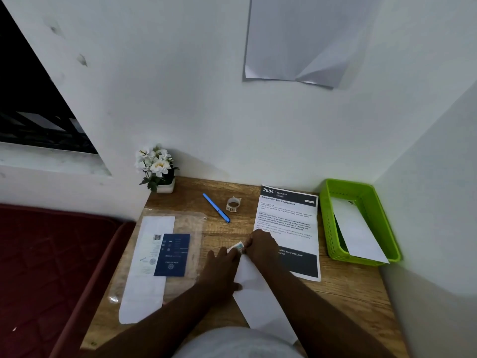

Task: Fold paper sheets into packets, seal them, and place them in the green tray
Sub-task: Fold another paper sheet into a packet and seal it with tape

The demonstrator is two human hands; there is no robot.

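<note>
Folded white packet lies lengthwise on the wooden desk before a seated person, whose left hand presses flat on its edge, fingers straight. Right hand curls over the packet's far end, pinching a small strip of tape there. To the right, a green tray holds another white packet leaning over its near rim. A tape roll and blue pen rest beyond, beside a printed sheet.
</note>
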